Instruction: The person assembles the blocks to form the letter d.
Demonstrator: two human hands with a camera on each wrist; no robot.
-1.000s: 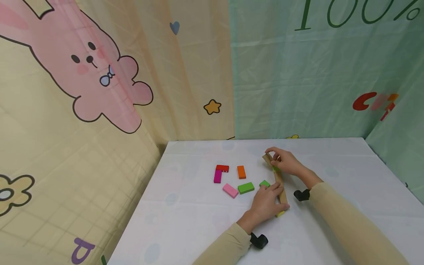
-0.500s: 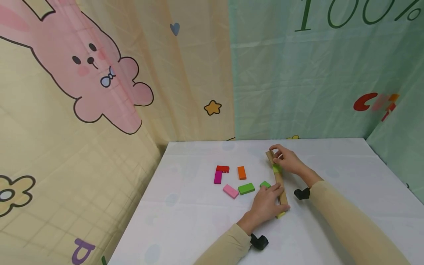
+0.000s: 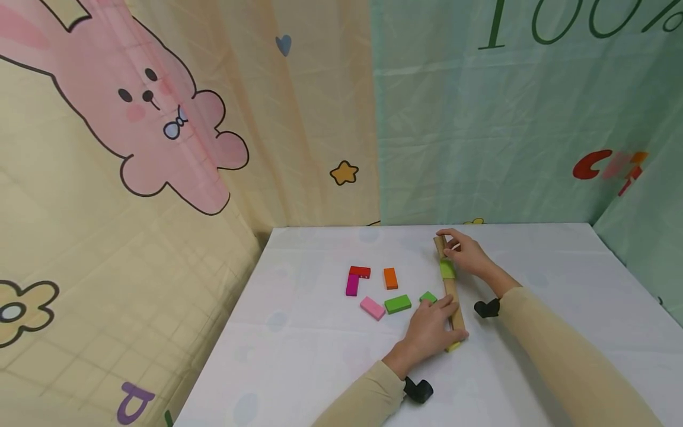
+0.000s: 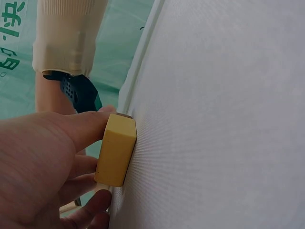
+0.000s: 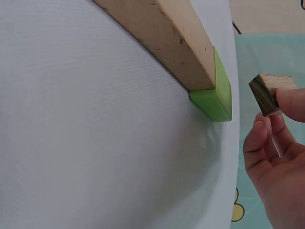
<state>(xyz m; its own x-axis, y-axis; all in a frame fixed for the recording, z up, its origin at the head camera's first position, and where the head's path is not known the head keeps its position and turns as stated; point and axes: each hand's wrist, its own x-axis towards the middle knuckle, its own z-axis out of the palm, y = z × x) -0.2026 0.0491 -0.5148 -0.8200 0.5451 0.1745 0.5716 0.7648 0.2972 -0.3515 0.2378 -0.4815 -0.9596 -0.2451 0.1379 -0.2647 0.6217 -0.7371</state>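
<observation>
My left hand grips the near part of a long wooden block on the table, thumb on one side and fingers on the other. A yellow block is at the near end, beside my left thumb. A green block stands against the long block's far end. Beyond it, my right hand pinches another wooden block between thumb and fingers; in the right wrist view a gap shows between it and the green block. A second green block lies partly hidden behind my left fingers.
Left of the row lie a third green block, a pink block, an orange block, a magenta block and a red block. The white table's back edge is just beyond my right hand.
My right hand has moved slightly back and to the right, turning the far wooden block more in line with the row. The green block shows more. My left hand stays put.
</observation>
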